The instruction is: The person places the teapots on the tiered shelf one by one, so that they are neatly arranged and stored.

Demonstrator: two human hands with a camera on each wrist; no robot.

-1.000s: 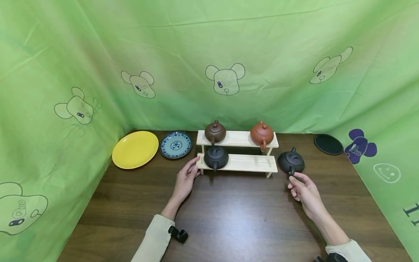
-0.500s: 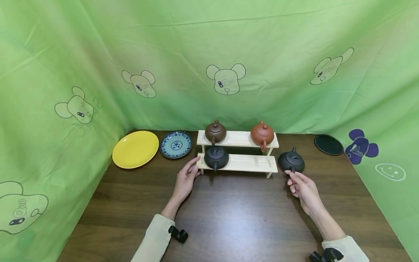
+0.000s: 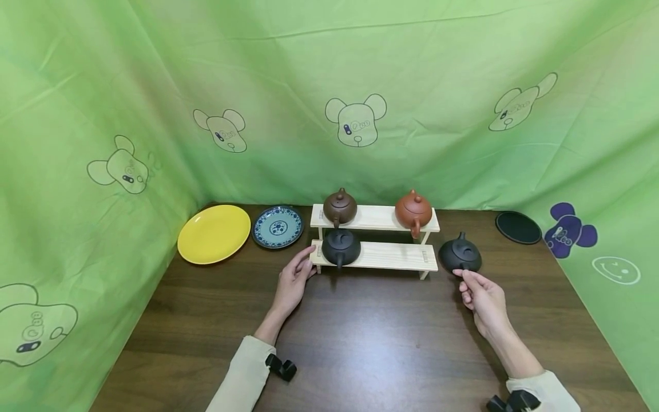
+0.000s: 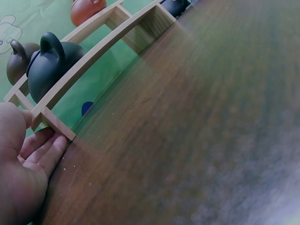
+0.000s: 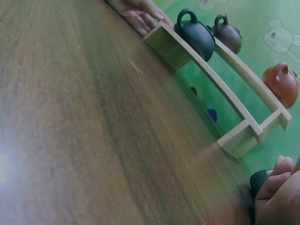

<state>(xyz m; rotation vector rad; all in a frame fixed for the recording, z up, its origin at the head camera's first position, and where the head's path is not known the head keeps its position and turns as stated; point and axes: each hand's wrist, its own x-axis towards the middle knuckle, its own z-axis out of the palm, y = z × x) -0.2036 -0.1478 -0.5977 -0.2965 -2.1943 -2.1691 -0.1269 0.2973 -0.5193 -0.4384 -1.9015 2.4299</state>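
My right hand (image 3: pixel 484 300) pinches the handle of a black teapot (image 3: pixel 459 253), which sits on the table right of a two-tier wooden stand (image 3: pixel 396 256). The fingers hide most of that handle. My left hand (image 3: pixel 290 286) holds the left end of the stand's lower shelf; in the left wrist view its fingers (image 4: pixel 49 152) lie against the end leg. Another black teapot (image 3: pixel 341 247) stands on the lower shelf's left part, handle towards me. On the upper shelf are a dark brown teapot (image 3: pixel 340 207) at left and a reddish-orange teapot (image 3: pixel 413 210) at right.
A yellow plate (image 3: pixel 214 234) and a blue patterned plate (image 3: pixel 278 228) lie left of the stand. A black oval coaster-like disc (image 3: pixel 518 228) lies at the back right. Green printed cloth (image 3: pixel 278 86) walls the brown wooden table (image 3: pixel 370 343) at the back and sides.
My right hand's fingers have shifted slightly up onto the teapot's handle, covering more of it. The left hand has stayed on the shelf end. The teapots remain where they were.
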